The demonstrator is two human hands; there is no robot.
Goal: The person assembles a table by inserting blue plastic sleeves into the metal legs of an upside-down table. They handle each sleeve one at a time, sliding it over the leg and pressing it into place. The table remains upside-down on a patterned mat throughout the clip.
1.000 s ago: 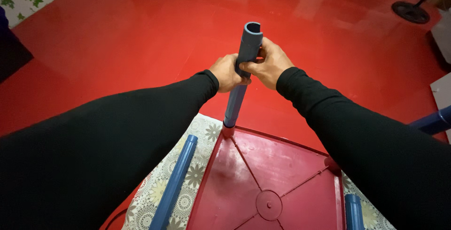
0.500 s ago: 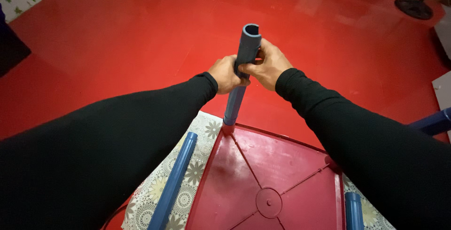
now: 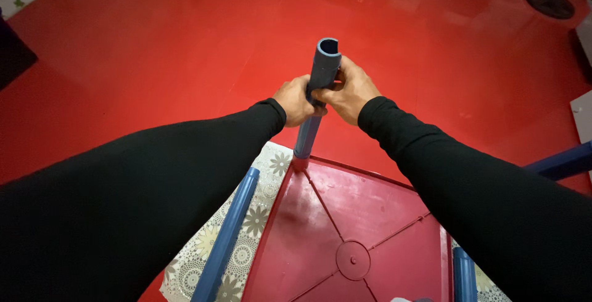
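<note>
your left hand (image 3: pixel 295 100) and right hand (image 3: pixel 349 90) clamp together round the upright blue leg (image 3: pixel 316 95), gripping near its top for leverage while its foot sits in the far corner of the upturned red table (image 3: pixel 370 209).

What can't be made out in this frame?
- Head view: the middle of the upright blue leg is covered by the left hand and right hand.
- The red table underside is cut off by the bottom edge.
- The fan base is cut off at the top right edge.
</note>
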